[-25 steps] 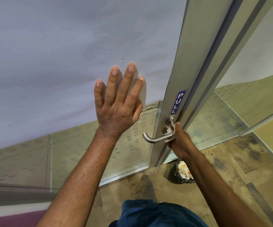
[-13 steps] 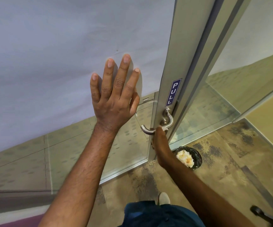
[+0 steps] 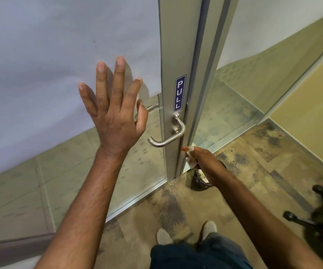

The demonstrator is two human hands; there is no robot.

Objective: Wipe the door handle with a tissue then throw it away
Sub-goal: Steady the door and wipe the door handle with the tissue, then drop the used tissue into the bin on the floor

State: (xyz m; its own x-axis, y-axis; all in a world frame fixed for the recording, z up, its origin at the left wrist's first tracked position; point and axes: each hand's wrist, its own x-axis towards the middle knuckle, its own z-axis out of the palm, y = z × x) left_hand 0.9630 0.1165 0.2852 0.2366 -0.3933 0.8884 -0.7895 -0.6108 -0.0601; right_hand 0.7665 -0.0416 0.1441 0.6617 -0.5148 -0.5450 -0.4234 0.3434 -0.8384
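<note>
Tissue (image 3: 191, 159) pinched in right-hand fingers (image 3: 199, 152) below door handle (image 3: 168, 136); left fingers (image 3: 118, 82) spread.

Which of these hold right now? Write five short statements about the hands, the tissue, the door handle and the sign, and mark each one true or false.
1. The left hand lies flat and open against the door. True.
2. The right hand grips the door handle. False: it is below the handle, off it.
3. The tissue is in the right hand. True.
4. The sign above the handle reads PUSH. False: it reads PULL.
5. The tissue lies on the floor. False: the right hand holds it.
</note>
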